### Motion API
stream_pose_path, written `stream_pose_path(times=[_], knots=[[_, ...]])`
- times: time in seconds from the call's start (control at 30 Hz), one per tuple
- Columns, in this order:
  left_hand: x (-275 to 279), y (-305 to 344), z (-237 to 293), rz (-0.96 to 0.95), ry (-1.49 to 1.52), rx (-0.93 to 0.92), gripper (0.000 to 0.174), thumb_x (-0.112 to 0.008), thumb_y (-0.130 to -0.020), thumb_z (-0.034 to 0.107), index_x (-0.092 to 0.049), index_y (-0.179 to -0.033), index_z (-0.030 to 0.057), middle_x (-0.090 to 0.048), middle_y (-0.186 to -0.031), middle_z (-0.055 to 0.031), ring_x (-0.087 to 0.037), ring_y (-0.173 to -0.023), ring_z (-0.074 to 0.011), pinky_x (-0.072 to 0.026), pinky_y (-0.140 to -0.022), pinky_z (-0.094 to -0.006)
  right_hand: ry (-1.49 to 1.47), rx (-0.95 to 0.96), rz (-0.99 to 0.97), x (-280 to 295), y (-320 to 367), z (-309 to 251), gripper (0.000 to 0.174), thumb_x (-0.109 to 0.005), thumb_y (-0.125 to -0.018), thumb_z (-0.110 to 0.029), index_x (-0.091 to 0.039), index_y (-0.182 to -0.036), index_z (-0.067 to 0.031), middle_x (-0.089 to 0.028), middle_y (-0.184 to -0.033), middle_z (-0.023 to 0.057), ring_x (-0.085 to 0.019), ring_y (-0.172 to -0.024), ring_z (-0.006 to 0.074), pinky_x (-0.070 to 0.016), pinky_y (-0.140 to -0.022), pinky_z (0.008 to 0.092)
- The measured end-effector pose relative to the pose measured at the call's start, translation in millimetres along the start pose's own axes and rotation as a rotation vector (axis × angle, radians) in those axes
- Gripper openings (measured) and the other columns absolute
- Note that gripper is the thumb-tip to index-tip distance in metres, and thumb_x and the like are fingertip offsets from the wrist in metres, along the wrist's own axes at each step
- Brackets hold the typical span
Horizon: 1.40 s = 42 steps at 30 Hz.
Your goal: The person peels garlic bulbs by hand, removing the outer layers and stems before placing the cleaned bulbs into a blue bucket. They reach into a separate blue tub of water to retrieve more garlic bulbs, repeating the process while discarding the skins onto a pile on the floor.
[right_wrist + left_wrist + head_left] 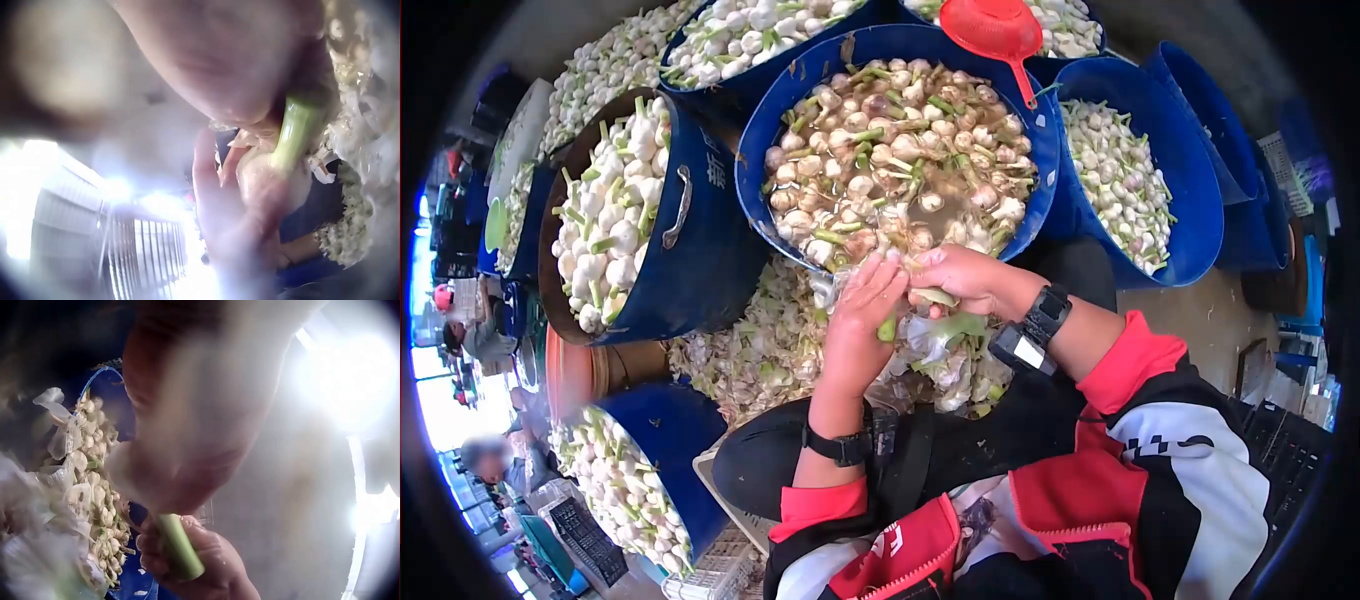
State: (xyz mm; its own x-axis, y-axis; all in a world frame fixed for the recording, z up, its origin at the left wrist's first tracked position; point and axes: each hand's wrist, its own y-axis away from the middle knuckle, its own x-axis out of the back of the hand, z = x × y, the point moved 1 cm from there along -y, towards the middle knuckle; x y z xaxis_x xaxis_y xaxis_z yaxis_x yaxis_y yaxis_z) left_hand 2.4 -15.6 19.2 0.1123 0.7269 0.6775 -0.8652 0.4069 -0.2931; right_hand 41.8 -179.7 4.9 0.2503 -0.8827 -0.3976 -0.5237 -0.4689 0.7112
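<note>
My left hand (866, 305) holds a garlic bulb (253, 178) at the front of the central tub; its thick green stem (294, 131) sticks out past the fingers. In the head view the left hand's back covers most of this bulb. My right hand (962, 278) is right beside it, fingers curled, pinching garlic skin (249, 136) at the bulb; the fingertips are partly hidden. A pale greenish strip (938, 297) shows under the right hand. Ahead, the blue tub (752, 190) holds water with many unpeeled garlic bulbs (905, 145) floating in it.
A heap of garlic peelings (740, 340) lies below the hands. Blue tubs of whiter garlic stand on both sides: the left tub (718, 230), right tub (1190, 200) and lower-left tub (670, 440). A red strainer (992, 28) lies over the central tub's far rim.
</note>
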Motion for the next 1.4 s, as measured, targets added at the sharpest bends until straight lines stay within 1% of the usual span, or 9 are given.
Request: stream_pose_path(times=[0.17, 0.33, 0.77, 0.83, 0.9, 1.1, 1.2, 1.27, 1.4], knots=[[-21, 12, -31, 0.637, 1.031, 0.597, 0.017, -0.06, -0.078, 0.003, -0.056, -0.094, -0.0025, -0.053, -0.114, -0.0176, -0.055, -0.1, -0.0247, -0.0471, -0.082, -0.0336, -0.159, 0.187, -0.136, 0, 20, 5, 0.015, -0.053, -0.086, -0.017, -0.057, -0.088, -0.003, -0.055, -0.071, 0.0008, -0.055, -0.06, 0.0099, -0.046, -0.051, 0.0223], [-7, 15, -43, 0.806, 1.252, 0.845, 0.024, -0.058, -0.084, 0.022, -0.05, -0.096, 0.0021, -0.058, -0.094, -0.0091, -0.06, -0.081, -0.0194, -0.0518, -0.07, -0.0336, 1.672, 0.521, -0.085, 17, 33, 55, 0.018, -0.061, -0.076, -0.023, -0.061, -0.082, -0.0059, -0.057, -0.075, 0.0074, -0.057, -0.07, 0.0248, -0.0462, -0.064, 0.0363], [-2, 12, -22, 0.805, 0.57, 0.615, 0.029, -0.063, -0.081, 0.026, -0.048, -0.067, 0.0055, -0.048, -0.053, -0.0004, -0.042, -0.043, -0.0068, -0.0322, -0.038, -0.02, 1.284, 1.238, 0.214, -44, 19, 4, 0.017, -0.064, -0.068, -0.01, -0.058, -0.083, -0.0043, -0.055, -0.084, 0.0107, -0.054, -0.078, 0.0262, -0.0449, -0.065, 0.0361], [6, 14, -25, 0.893, 1.004, 1.232, 0.036, -0.061, -0.08, 0.038, -0.047, -0.065, 0.0077, -0.045, -0.051, 0.0007, -0.039, -0.04, -0.0075, -0.0286, -0.034, -0.0203, 1.359, 1.221, 0.151, -27, 26, 31, 0.016, -0.062, -0.07, -0.009, -0.056, -0.084, -0.0044, -0.055, -0.084, 0.0113, -0.054, -0.076, 0.0268, -0.0452, -0.065, 0.037], [10, 12, -32, 0.877, 1.143, 1.228, 0.042, -0.057, -0.079, 0.049, -0.048, -0.067, 0.0095, -0.04, -0.05, 0.0027, -0.036, -0.038, -0.0072, -0.0252, -0.032, -0.0208, 1.592, 0.608, -0.233, -8, 27, 47, 0.021, -0.06, -0.073, -0.012, -0.055, -0.092, -0.0039, -0.056, -0.086, 0.0134, -0.056, -0.079, 0.0263, -0.0462, -0.068, 0.0357], [11, 5, -22, 0.814, 1.471, 1.326, 0.036, -0.046, -0.086, 0.046, -0.05, -0.072, 0.0124, -0.036, -0.049, 0.0058, -0.032, -0.037, -0.0052, -0.0221, -0.032, -0.0181, 0.845, 0.62, 0.09, -48, 25, -26, 0.035, -0.059, -0.078, -0.024, -0.054, -0.106, -0.0038, -0.057, -0.096, 0.0165, -0.057, -0.087, 0.0255, -0.0459, -0.072, 0.0326], [73, 16, -55, 0.956, 1.91, 0.527, 0.061, -0.046, -0.08, 0.055, -0.046, -0.109, 0.0015, -0.058, -0.092, -0.0144, -0.06, -0.065, -0.0148, -0.055, -0.057, -0.0241, 1.162, 0.618, 0.2, -8, -29, -30, 0.037, -0.059, -0.078, -0.028, -0.055, -0.106, -0.0039, -0.057, -0.097, 0.0167, -0.057, -0.088, 0.0279, -0.045, -0.075, 0.035], [131, 20, -47, 1.152, 1.668, 0.06, 0.074, -0.059, -0.073, 0.051, -0.035, -0.121, -0.0001, -0.045, -0.117, -0.0243, -0.048, -0.108, -0.0329, -0.0419, -0.093, -0.0433, 1.405, 0.572, 0.318, 52, -86, -34, 0.041, -0.057, -0.076, -0.029, -0.053, -0.112, -0.0119, -0.06, -0.093, 0.015, -0.058, -0.081, 0.0281, -0.0465, -0.072, 0.0374], [116, 8, -54, 1.028, 1.278, 0.193, 0.056, -0.06, -0.076, 0.046, -0.045, -0.109, 0.0021, -0.052, -0.106, -0.017, -0.052, -0.098, -0.0275, -0.0444, -0.085, -0.0386, 2.039, 0.455, 0.106, 151, -173, -20, 0.018, -0.05, -0.072, -0.011, -0.062, -0.086, -0.0132, -0.059, -0.08, 0.0149, -0.057, -0.078, 0.0329, -0.0463, -0.067, 0.0403]])
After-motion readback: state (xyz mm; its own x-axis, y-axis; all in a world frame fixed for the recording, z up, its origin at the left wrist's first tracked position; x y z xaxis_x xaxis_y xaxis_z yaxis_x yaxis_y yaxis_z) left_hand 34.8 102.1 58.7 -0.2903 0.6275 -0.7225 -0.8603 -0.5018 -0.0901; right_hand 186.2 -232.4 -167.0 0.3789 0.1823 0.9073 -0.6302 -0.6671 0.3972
